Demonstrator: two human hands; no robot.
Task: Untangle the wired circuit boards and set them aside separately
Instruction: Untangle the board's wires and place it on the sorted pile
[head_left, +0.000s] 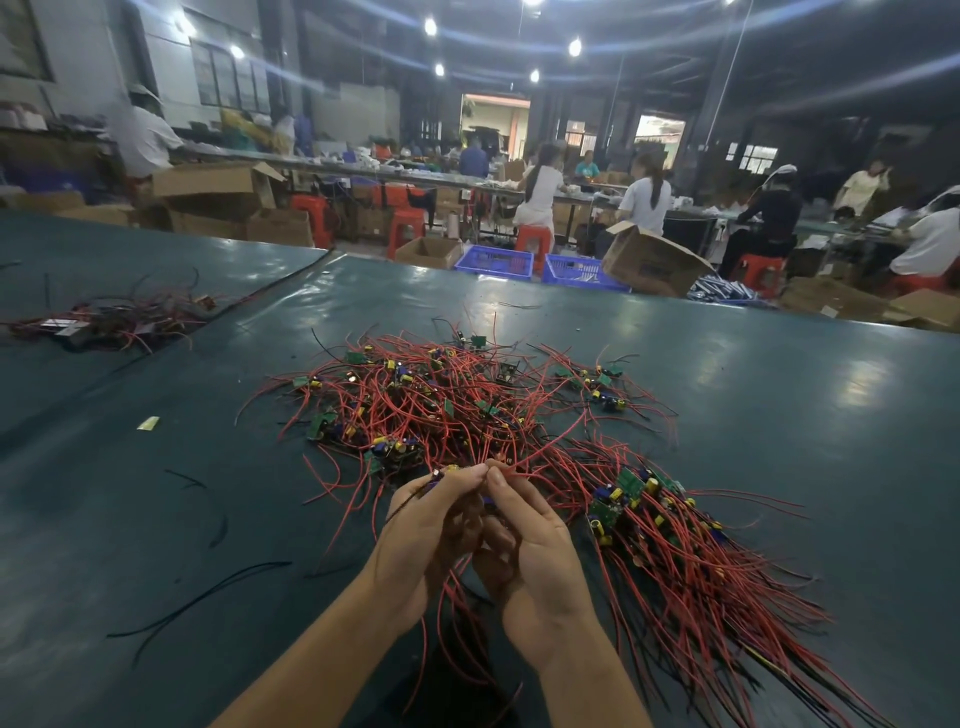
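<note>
Grip: left hand (423, 530) curled round a circuit board (435, 480), right hand (535, 556) pinching its red wire (524, 465) — before the tangled pile (431, 400) on the tabletop (779, 389). Likely light, limp, snag-prone — hold board edges.

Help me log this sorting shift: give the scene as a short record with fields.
left hand: grips a wired board at its fingertips
right hand: pinches a red wire
tangled pile: on the table, just beyond the hands
laid-out bundle: right of the hands, wires running roughly one way
far pile: far left, apart
loose black wire: left of the forearms
</note>
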